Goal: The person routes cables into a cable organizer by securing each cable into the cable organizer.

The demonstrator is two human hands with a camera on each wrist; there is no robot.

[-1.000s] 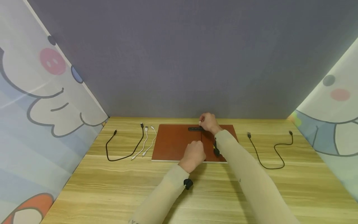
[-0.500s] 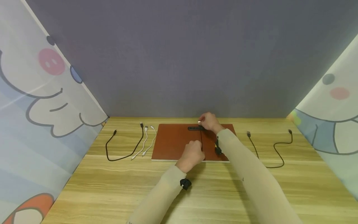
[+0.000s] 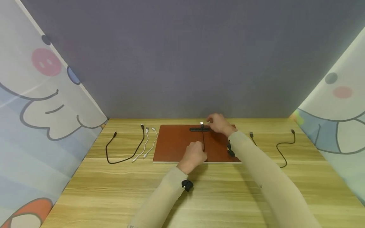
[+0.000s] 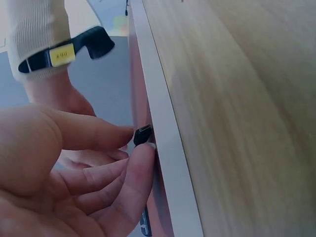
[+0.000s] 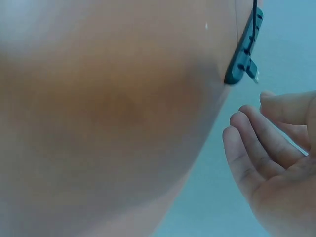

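Note:
My left hand (image 3: 193,156) pinches the small plug (image 4: 142,133) at one end of a black USB cable (image 3: 203,139) between thumb and index finger, by the front edge of a brown board (image 3: 172,145). The cable runs straight back to a black slotted cable holder (image 3: 195,129) at the board's rear. Its USB plug (image 3: 201,124) sticks out behind the holder, and in the right wrist view the cable passes over the slots. My right hand (image 3: 219,123) is just right of that plug, apart from it, fingers loosely bent around nothing.
On the left of the wooden table (image 3: 119,190) lie a black cable (image 3: 122,161) and two white cables (image 3: 146,145) (image 3: 154,144). Another black cable (image 3: 280,152) lies on the right, partly behind my right sleeve. A grey panel (image 3: 182,63) stands behind.
My right hand has let go of the USB plug and moved right, leaving the plug in view behind the holder. My left hand keeps its pinch on the other end.

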